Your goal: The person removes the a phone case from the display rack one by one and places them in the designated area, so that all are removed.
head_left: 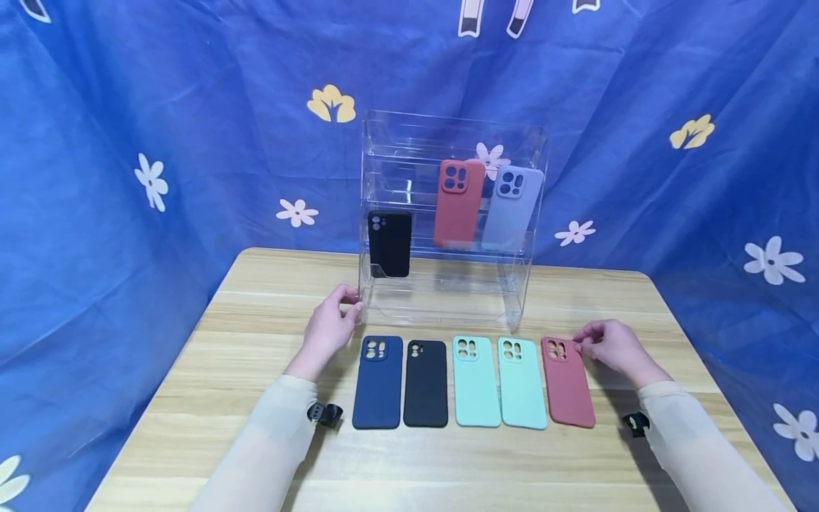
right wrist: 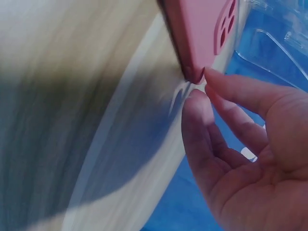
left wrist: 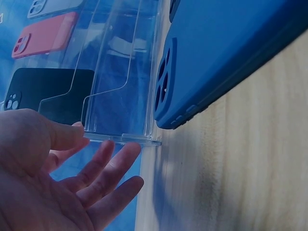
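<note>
At the right end of a row of phone cases lies a dark pink phone case (head_left: 569, 384). My right hand (head_left: 614, 348) pinches its upper right corner; in the right wrist view the thumb and forefinger (right wrist: 197, 103) meet at that corner. My left hand (head_left: 331, 323) is beside the lower left edge of a clear acrylic display rack (head_left: 448, 302), its fingers loosely spread in the left wrist view and the fingertips right at the rack's edge. In the rack stand a black case (head_left: 390, 245), a red case (head_left: 458, 203) and a lavender case (head_left: 514, 206).
On the wooden table (head_left: 256, 341), left of the pink case, lie a navy case (head_left: 377, 384), a black case (head_left: 425, 384) and two mint cases, a left one (head_left: 476, 384) and a right one (head_left: 522, 384). Blue patterned cloth (head_left: 224, 142) hangs behind and at both sides.
</note>
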`<state>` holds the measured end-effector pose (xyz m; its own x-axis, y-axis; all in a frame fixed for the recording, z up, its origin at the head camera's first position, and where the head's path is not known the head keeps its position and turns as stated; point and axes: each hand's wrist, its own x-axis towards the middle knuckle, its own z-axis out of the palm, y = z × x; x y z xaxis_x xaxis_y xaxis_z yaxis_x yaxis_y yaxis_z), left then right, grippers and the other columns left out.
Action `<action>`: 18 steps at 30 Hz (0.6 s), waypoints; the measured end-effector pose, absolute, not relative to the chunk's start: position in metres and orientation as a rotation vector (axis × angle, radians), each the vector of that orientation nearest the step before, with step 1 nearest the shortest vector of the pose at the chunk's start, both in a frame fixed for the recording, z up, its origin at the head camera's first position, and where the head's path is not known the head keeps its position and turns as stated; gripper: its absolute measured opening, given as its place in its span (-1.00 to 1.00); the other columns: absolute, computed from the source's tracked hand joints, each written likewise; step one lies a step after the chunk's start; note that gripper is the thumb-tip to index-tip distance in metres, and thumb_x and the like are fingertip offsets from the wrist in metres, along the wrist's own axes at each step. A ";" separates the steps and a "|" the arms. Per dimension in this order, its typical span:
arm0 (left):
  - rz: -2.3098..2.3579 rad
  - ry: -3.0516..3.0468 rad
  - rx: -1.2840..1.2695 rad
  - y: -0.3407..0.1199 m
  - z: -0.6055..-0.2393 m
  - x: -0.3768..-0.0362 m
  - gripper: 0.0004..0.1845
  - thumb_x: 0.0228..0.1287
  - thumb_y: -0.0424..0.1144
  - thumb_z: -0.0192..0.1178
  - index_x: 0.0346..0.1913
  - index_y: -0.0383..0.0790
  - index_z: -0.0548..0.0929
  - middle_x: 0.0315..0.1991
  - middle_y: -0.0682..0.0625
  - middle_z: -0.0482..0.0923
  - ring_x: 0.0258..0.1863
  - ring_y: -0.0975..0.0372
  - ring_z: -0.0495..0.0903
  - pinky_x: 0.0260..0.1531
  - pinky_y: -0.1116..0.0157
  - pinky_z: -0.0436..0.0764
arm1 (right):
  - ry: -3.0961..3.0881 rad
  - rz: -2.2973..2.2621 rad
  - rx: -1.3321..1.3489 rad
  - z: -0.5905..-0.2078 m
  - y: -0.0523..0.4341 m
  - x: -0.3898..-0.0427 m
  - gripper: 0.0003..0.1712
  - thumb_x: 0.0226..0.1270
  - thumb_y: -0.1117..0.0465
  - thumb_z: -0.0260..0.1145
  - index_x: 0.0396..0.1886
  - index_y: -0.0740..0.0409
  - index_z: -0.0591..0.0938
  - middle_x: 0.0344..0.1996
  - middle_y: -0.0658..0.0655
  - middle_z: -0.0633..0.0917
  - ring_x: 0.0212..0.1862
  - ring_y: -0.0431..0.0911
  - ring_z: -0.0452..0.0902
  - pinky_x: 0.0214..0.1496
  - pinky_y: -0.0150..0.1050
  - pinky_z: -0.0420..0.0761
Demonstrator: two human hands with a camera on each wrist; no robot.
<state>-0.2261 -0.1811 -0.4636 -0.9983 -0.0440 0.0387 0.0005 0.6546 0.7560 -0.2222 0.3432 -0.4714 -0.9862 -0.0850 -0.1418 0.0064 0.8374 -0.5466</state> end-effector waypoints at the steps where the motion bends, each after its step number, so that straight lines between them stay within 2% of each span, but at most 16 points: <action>1: -1.284 -2.809 0.036 -0.181 -0.464 -0.226 -0.71 0.56 -0.16 0.13 0.22 -0.14 0.54 0.23 -0.11 0.66 -0.08 0.03 0.79 -0.08 0.01 0.64 | 2.874 -0.842 -0.069 -0.470 0.341 -0.222 -0.82 0.31 0.30 0.41 -0.13 0.26 0.75 -0.33 0.14 0.77 -0.35 -0.13 0.60 -0.36 -0.30 0.59; 9: -1.273 -2.810 0.030 -0.182 -0.463 -0.228 -0.72 0.56 -0.18 0.12 0.21 -0.14 0.54 0.24 -0.13 0.65 -0.08 0.01 0.79 -0.09 0.01 0.65 | 3.023 -0.846 -0.216 -0.450 0.314 -0.223 -0.88 0.33 0.21 0.46 -0.22 0.16 0.78 -0.35 0.10 0.80 -0.30 -0.12 0.67 -0.22 -0.20 0.63; 18: -1.261 -2.811 0.027 -0.181 -0.463 -0.228 -0.71 0.55 -0.19 0.13 0.22 -0.15 0.55 0.22 -0.11 0.66 -0.09 0.03 0.80 -0.11 0.04 0.63 | 3.053 -0.960 -0.297 -0.418 0.275 -0.224 -0.85 0.38 0.19 0.45 -0.15 0.15 0.78 -0.31 0.12 0.82 -0.30 -0.09 0.71 -0.25 -0.24 0.66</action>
